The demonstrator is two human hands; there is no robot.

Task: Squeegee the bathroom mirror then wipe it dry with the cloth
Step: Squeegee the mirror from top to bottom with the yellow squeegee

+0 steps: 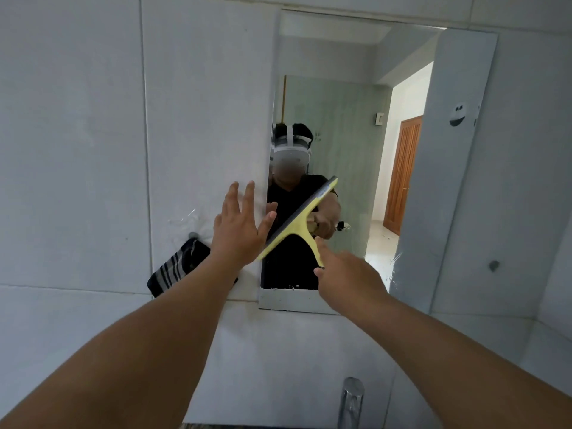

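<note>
Hidden: the cloth (pixel 179 267) is partly covered by the left forearm; the squeegee (pixel 297 222) handle end vanishes inside the right hand (pixel 349 280).
Around: a tap (pixel 351 397) sits low; tiled wall (pixel 77 150) lies left of the mirror (pixel 356 134).
Squeegee: against the mirror's lower left, blade running diagonally, lower-left to upper-right.
Fingers: right hand grips the handle; left hand (pixel 238 227) is spread wide, at the mirror's edge.

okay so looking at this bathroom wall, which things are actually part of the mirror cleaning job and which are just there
Part of the job:
- mirror
- yellow squeegee, held by its handle in the right hand
- striped cloth, hanging from a wall peg
- left hand, open, at the mirror's left edge

Just there:
- tap
- round wall hook
- small wall peg
</note>
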